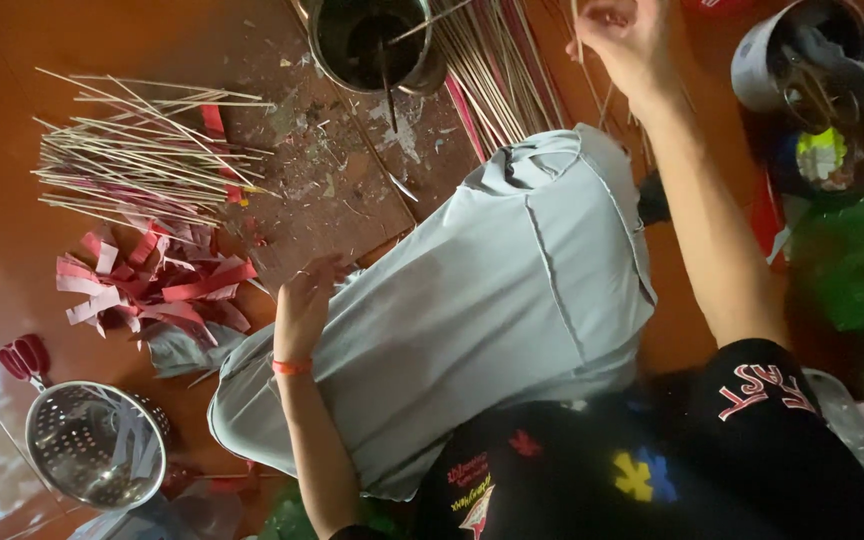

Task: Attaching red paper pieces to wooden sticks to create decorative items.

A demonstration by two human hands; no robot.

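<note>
Done: pile of sticks (142, 150) w/ pink strips (152, 280), left of frame. Left: bare sticks (492, 70), top centre. Right hand (622, 35) pinches a stick up top; left hand (304, 305) rests loosely curled, holding nothing visible.

Right hand's (624, 35) fingertips past top edge

A pile of thin sticks (142, 160) lies on the floor (12, 230) toward its left edge, with paper strips (152, 285) just below it and a metal colander (97, 443) near the lower left corner. A pot (372, 42) stands at the top edge, a second bundle of sticks (492, 70) to its right, a tin can (797, 60) in the upper right corner.
</note>
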